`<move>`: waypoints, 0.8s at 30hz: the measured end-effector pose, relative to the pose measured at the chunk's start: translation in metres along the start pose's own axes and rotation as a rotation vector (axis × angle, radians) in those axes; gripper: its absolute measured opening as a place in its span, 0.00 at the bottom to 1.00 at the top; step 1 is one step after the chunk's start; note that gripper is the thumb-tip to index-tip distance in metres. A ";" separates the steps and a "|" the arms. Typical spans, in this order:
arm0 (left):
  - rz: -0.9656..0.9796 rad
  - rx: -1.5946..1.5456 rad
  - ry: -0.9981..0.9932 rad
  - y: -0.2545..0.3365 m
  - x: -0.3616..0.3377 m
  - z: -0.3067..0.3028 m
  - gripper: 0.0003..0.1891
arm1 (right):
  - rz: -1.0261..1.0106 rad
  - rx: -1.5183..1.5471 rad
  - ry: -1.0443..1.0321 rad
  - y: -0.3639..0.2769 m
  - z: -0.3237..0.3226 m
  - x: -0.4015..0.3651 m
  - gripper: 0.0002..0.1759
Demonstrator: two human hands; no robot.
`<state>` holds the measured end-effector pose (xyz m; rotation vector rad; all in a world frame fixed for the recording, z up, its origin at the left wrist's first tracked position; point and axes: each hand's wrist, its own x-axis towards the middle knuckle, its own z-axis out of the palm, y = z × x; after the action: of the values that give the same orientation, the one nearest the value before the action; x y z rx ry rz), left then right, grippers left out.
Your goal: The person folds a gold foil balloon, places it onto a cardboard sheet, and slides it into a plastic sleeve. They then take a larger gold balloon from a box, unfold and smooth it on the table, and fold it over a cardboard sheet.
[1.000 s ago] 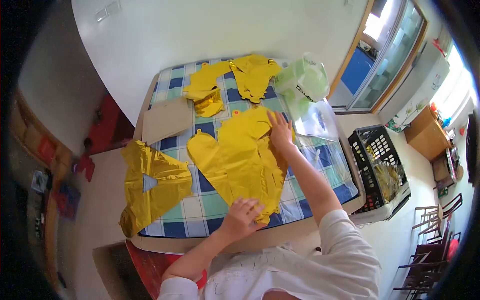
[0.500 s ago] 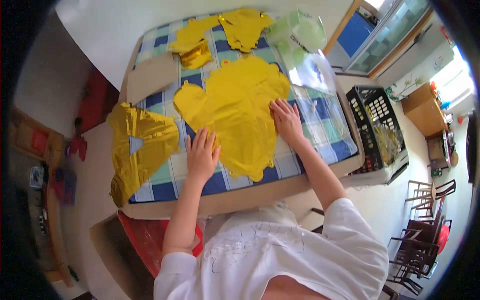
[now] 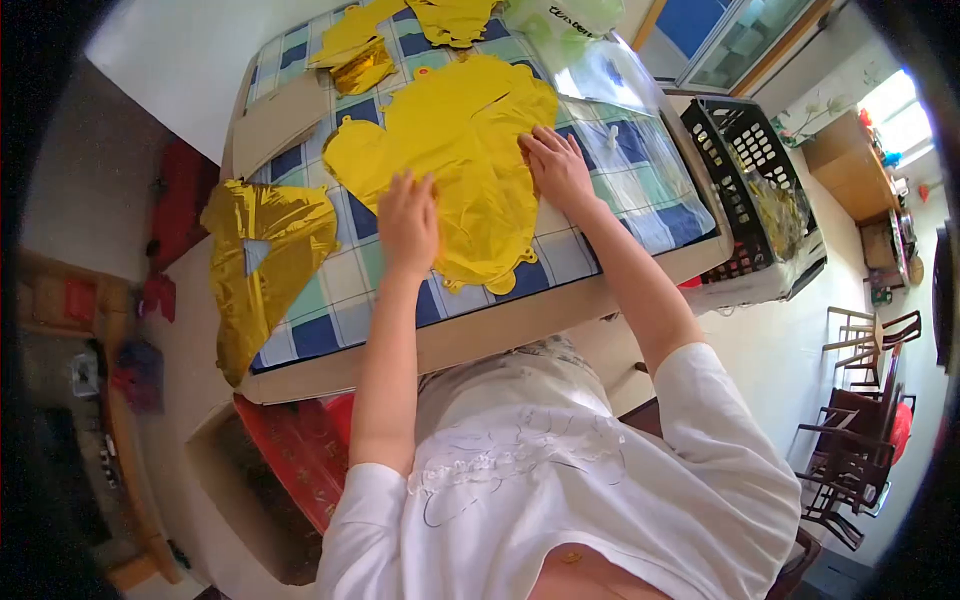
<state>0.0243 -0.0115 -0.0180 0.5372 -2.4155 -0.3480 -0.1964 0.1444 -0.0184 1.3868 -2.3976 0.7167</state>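
A flat yellow foil balloon [image 3: 455, 160] with a wavy, tabbed outline lies spread on the checked cloth [image 3: 655, 190]. On its left edge rests my left hand [image 3: 408, 225], fingers stretched out and slightly blurred by motion. My right hand [image 3: 558, 172] lies on the opposite edge, fingers extended over the foil and its palm toward the cloth. Neither hand grips anything. A shiny gold foil piece [image 3: 285, 235] with a hole in it hangs over the table's left side, apart from my left hand.
More yellow foil [image 3: 450, 20] lies at the back, near a folded gold piece [image 3: 362, 68]. Cardboard [image 3: 278, 120] is at the left; a clear plastic bag [image 3: 605, 75] and a green-white bag [image 3: 565, 15] are at the back right. A black crate [image 3: 720, 150] stands beside the table.
The camera view has shifted, so the table sits higher in the picture. My left hand has slid up along the balloon's left edge; my right hand stays at the right edge.
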 end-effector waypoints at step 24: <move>-0.179 0.064 -0.021 -0.016 -0.006 -0.010 0.16 | -0.005 0.053 -0.085 -0.011 -0.014 -0.001 0.20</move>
<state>0.0395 -0.0234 -0.0198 0.7847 -2.4116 -0.3540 -0.1866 0.1483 -0.0037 1.4727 -2.4553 0.7393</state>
